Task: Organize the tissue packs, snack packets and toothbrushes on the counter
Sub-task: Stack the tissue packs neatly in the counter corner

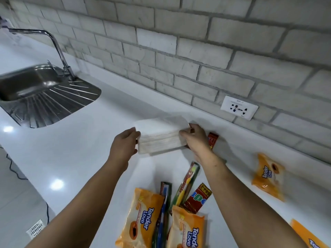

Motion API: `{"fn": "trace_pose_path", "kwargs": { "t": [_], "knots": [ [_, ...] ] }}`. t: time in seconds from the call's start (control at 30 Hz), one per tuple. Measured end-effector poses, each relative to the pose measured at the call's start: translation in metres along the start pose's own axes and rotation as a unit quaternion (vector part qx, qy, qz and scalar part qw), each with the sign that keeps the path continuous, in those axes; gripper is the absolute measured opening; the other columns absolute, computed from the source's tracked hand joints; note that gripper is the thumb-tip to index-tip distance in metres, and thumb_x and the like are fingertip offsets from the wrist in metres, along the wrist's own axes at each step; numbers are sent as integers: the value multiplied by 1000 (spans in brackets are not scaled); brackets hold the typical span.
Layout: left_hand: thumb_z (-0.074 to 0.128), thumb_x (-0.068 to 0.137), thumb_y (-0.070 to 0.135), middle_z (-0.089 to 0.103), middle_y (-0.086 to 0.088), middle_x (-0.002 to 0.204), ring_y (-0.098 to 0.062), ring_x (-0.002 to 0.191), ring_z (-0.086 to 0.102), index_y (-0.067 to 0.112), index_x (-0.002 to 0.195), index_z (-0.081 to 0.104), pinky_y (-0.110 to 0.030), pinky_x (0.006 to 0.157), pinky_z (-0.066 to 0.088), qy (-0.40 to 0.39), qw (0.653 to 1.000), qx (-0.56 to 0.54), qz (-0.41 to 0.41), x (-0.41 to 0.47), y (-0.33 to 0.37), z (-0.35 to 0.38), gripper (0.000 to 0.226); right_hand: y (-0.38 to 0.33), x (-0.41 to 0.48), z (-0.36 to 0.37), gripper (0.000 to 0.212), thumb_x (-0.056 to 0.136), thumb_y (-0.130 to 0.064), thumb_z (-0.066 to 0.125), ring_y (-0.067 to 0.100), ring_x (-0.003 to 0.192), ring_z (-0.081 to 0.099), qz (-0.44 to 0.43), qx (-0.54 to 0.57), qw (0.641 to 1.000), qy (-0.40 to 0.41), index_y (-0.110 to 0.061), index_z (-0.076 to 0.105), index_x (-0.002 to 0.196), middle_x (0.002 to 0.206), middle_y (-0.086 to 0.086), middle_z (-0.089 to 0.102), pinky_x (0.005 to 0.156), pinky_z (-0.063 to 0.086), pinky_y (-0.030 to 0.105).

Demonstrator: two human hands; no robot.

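Holding the white tissue stack [161, 136] by both ends, left hand [123, 145] and right hand [194, 138] clamped on it. Probably squaring it near the wall [179, 51], apart from the orange packs [143, 217] and toothbrushes [186, 183].

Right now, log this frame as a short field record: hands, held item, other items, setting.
left hand: grips left end of white tissue stack
right hand: grips right end
held item: white tissue stack, at the white counter
near edge: orange Tender Love packs, packaged toothbrushes, red snack packet
right side: orange pack
setting: steel sink, wall socket
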State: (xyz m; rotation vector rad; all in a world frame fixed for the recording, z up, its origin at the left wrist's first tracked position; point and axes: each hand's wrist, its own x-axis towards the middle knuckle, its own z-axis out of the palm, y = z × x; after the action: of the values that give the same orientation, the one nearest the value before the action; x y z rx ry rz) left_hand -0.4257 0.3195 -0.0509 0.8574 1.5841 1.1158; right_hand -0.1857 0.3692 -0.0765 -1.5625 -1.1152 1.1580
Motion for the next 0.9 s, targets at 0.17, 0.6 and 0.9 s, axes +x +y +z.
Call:
{"fn": "trace_pose_path", "kwargs": {
  "t": [0.17,0.6,0.9],
  "knots": [
    [61,100,31,72,-1,118,-24,111,70,23,118,72,-50,92,58,11,997,-59,45,-20,25,1,23,-9,-33,-6,51,85,-33,74,19,109,65,-8,79,996,28,-31,58,134,127,-2,61,93,60,47],
    [77,88,27,57,2,125,-10,105,61,23,125,58,-40,90,58,-144,983,-69,87,-72,77,5,41,-65,-114,-41,37,95,-29,71,21,103,65,-49,276,950,136,-33,51,126,118,-4,63,69,57,39],
    [66,95,42,66,-4,114,-26,95,70,27,121,67,-37,81,57,-297,952,-60,34,-92,78,25,31,-61,-156,-86,38,93,-25,73,17,94,68,-69,306,928,203,-30,55,126,112,-1,68,63,60,37]
  ]
}}
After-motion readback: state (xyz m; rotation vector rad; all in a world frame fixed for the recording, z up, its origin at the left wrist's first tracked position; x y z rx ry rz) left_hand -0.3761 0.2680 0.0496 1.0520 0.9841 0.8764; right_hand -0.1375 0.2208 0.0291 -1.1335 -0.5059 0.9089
